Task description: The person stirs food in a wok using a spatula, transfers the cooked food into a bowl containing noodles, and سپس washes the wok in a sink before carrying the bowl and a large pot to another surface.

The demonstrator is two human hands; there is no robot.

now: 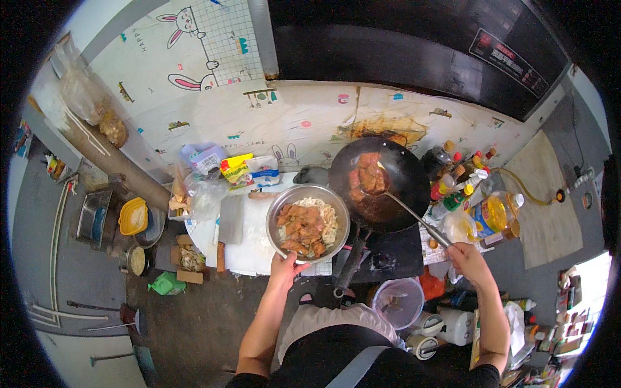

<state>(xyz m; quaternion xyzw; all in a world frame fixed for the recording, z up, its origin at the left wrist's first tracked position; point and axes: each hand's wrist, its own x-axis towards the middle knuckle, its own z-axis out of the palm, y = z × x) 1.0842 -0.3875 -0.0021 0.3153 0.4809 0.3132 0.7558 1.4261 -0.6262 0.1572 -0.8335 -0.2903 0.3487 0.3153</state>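
My left hand (287, 269) grips the near rim of a stainless steel bowl (343, 228), thumb on top. Inside it, browned pieces of meat (301, 225) lie over pale noodle-like strips (331, 213). My right hand (466, 262) is closed around the handle of a metal ladle (412, 213). The ladle's head is in a black wok (412, 169), carrying chunks of sauced meat (371, 174). Dark liquid lies in the wok's bottom. The wok's long handle (350, 266) points toward me, just right of the bowl.
A cleaver (231, 228) lies left of the bowl on the white table (201, 240). Seasoning packets (237, 169) stand behind. Sauce bottles (449, 189) and a cooking oil jug (487, 216) crowd the wok's right. Below sits a clear plastic bin (398, 303). A black range hood (398, 53) overhangs the back.
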